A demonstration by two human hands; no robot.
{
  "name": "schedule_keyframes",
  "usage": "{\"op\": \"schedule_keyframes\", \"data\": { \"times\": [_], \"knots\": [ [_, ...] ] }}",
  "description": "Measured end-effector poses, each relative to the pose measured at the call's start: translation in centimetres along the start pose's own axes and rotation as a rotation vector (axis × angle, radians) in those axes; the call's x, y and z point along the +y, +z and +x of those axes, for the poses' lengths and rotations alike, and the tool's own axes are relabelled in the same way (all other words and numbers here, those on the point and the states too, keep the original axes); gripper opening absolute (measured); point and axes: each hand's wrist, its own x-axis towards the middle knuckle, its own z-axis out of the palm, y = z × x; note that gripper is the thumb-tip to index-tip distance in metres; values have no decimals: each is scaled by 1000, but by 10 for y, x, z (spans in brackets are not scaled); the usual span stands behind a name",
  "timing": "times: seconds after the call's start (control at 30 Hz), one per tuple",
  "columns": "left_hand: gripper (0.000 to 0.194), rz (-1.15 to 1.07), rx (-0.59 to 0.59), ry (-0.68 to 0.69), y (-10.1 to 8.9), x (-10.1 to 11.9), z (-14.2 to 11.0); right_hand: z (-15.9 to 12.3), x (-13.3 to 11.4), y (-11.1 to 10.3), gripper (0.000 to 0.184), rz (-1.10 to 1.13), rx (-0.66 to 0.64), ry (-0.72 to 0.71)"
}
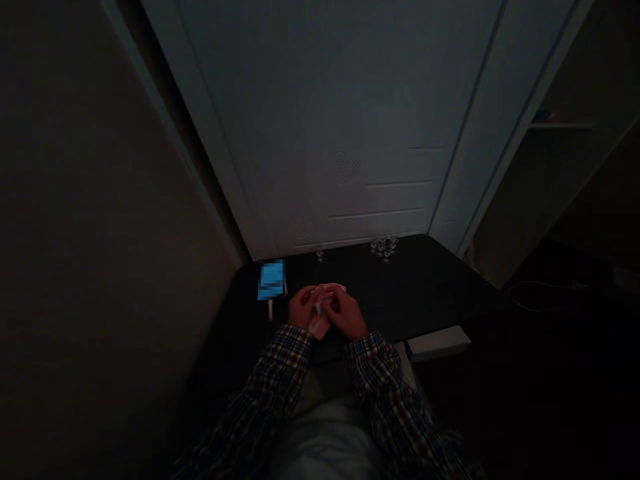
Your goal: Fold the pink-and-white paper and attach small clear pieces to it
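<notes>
A pink cloth (pixel 321 327) is bunched between my two hands, low over the near part of the dark table. My left hand (pixel 301 308) grips it from the left with bent fingers. From the other side, my right hand (pixel 350 316) pinches it, thumb and fingers curled inward. Something pale or shiny shows in the folds, too dim to make out. Beyond the hands stands one small clear glass (pixel 320 255). Several similar small glasses (pixel 384 247) cluster farther right, near the back edge.
On the left of the black table (pixel 415 287) a device with a lit blue screen (pixel 271 280) leans, a short white piece (pixel 271 310) below it. A white panelled door (pixel 320 120) stands behind the table. A white box-like object (pixel 440 343) sits below the right front edge.
</notes>
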Motion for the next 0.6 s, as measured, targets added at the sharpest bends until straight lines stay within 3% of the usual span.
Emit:
{"op": "schedule_keyframes", "data": {
  "times": [0.3, 0.6],
  "knots": [
    [24, 112, 61, 79, -5, -1, 1, 0, -3, -2, 26, 2, -15, -8],
    [27, 6, 58, 63, -5, -9, 5, 1, 5, 2, 27, -14, 12, -20]
  ]
}}
